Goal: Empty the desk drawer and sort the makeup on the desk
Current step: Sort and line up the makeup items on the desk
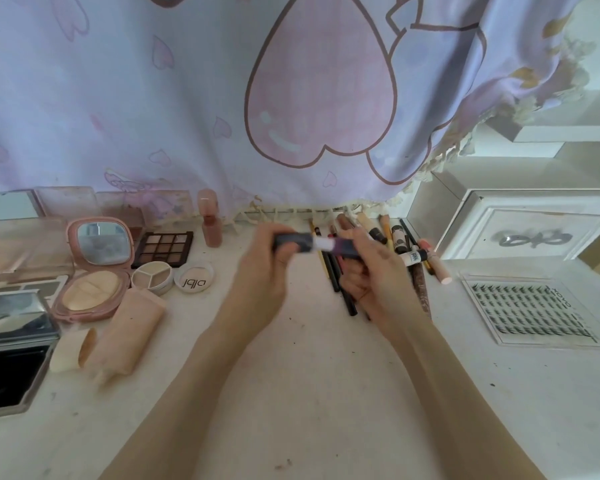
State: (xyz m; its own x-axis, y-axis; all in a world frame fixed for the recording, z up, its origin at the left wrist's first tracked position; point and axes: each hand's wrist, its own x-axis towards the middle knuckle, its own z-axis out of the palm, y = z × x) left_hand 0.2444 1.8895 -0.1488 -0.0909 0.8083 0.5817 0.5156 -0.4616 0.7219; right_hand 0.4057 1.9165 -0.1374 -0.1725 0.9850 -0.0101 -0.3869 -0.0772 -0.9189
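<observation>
Dark-blue plastic with a pale lilac middle band: this slim cosmetic tube (314,244) is held level above the middle of the white desk (312,393), toward its back edge. The left hand (262,271) grips one end with curled fingers; the right hand (374,275) grips the other end the same way. Motion blur hides whether the cap is being pulled off or pressed on.

Judged step: sorting, with one item under inspection. Near the desk's left edge lie flat items: a pink round mirror compact (94,268), a dark eyeshadow palette (163,248) and a beige squeeze tube (125,337). A loose pile of pencils and stick products (378,251) lies just behind the right hand; a clear tray of false lashes (530,306) lies near the right edge.

The next move probably calls for seating the cap, then laying the tube with the sticks.
</observation>
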